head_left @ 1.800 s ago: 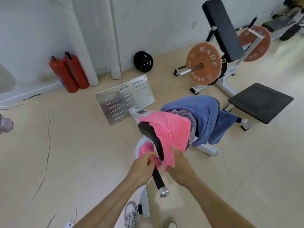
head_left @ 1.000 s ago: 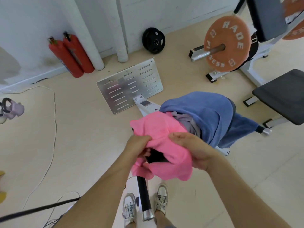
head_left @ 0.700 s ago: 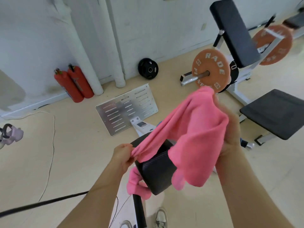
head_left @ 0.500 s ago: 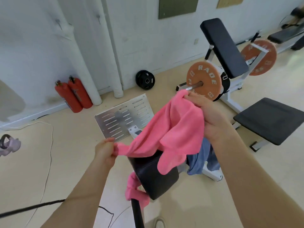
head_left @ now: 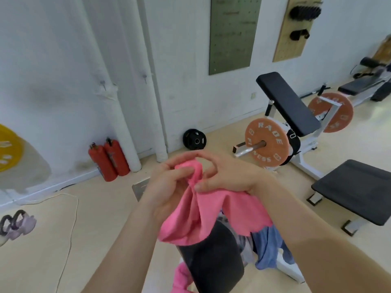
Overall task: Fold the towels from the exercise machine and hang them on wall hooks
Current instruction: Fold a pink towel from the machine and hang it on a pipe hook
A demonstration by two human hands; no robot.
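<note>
Both hands (head_left: 203,178) have met, pinching the pink towel (head_left: 211,216) above beige floor (head_left: 53,240) near white wall (head_left: 186,92).

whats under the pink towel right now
Below the pink towel, gripped by both hands, sits the machine's black pad, with a blue towel and some grey cloth draped beside it. The towel hides the pad's top.

Pink towel (head_left: 211,212) held up, bunched.
Blue towel (head_left: 266,248) is draped low on the exercise machine (head_left: 211,265).
</note>
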